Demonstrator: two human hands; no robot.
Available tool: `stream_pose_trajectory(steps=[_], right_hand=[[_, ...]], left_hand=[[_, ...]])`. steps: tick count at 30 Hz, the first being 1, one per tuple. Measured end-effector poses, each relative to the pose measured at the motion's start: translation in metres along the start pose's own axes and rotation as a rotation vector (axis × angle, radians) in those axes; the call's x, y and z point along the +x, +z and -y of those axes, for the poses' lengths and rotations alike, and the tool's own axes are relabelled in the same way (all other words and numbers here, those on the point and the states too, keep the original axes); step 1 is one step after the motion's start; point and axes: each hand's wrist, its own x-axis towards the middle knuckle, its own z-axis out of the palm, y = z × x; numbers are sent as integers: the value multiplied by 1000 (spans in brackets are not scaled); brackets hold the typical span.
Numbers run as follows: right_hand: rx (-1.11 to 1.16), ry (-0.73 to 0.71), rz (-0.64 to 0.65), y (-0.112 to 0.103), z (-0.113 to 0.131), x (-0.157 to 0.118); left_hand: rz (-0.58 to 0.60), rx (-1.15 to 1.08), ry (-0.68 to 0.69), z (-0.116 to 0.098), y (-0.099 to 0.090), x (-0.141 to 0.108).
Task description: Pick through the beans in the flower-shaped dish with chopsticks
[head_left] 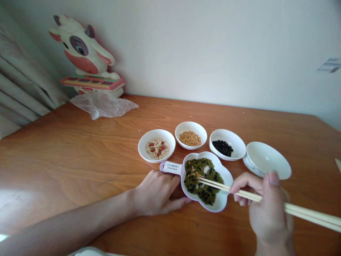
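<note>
My right hand (269, 202) is closed around a pair of wooden chopsticks (245, 194). Their tips reach into a white, purple-rimmed flower-shaped dish (225, 177), touching the beans near a few yellow soybeans (195, 174). Mostly green mung beans (213, 174) with black beans among them cover the dish's floor. Against its near left side rests my left hand (160, 193), thumb and bent forefinger at the rim and the other fingers partly hidden. The dish's short labelled handle (172, 167) points left, just beyond my left knuckles.
Behind the dish stand white bowls of peanuts (157, 147), soybeans (190, 138) and black beans (223, 147), plus another white bowl (266, 158) with no contents visible. At the back left, a cow-shaped toy keyboard (90, 60) leans on the wall, near a clear plastic bag (105, 106).
</note>
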Motion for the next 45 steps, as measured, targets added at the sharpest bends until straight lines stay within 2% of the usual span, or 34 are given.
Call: stream_pose_trajectory(steps=[5,8,12,16,19,22,26,29,34,39,42,45], right_hand=[[-7,2,-70,10,2,2],[-5,-33,-112,6,1,1],[-32,-62,-103,-2,0,0],[-26,11,-129,12,4,2],[-9,13,-175,19,6,4],[19,-7,-260,12,3,5],[1,52,-335,-1,-4,7],[18,79,-304,4,-3,7],[54,40,-174,23,6,6],[107,-30,-205,17,9,6],[99,-33,-181,14,8,5],[76,-9,-143,20,8,5]], left_hand=[[17,20,4,1,0,-1],[26,24,3,1,0,-1],[20,44,-1,0,0,0],[10,51,10,0,1,0],[9,45,16,1,2,0],[13,46,17,1,2,0],[16,47,9,1,1,0],[4,50,6,1,2,0],[-13,32,14,1,2,0],[-16,38,22,1,1,-1],[-14,47,22,1,1,-1],[-9,48,23,1,1,0]])
